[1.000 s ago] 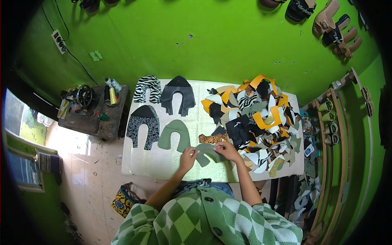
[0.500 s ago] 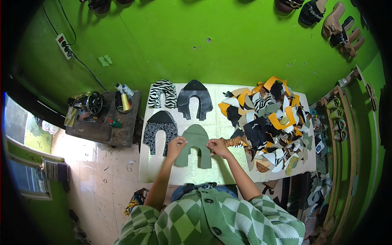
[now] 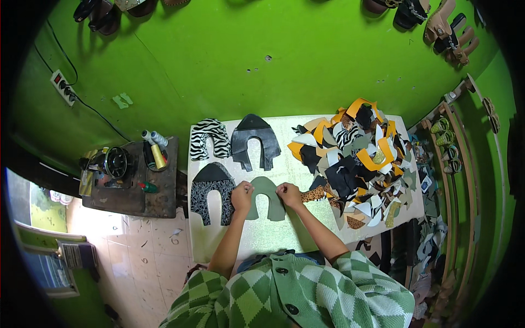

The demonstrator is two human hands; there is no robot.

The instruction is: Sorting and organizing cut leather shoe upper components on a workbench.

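A plain green U-shaped shoe upper (image 3: 263, 185) lies at the near middle of the white table, its two legs toward me. My left hand (image 3: 242, 195) pinches its left edge, and my right hand (image 3: 289, 194) pinches the opposite edge near the top curve. Close beside my left hand is a black-and-grey patterned upper (image 3: 205, 186) with a black tip. Behind sit a black upper (image 3: 255, 138) and a zebra-striped upper (image 3: 210, 135), both of the same U shape.
Loose scraps (image 3: 350, 164) in orange, black, white and animal print heap over the right side of the table (image 3: 290, 240). A sewing machine (image 3: 116, 163) stands on a dark bench at left, with thread cones (image 3: 158, 155). Sandals (image 3: 449, 152) rest on a right-hand rack.
The view has shifted a little. The green upper's seam line no longer shows, and its outline looks shorter and rounder. Both hands stay at its sides.
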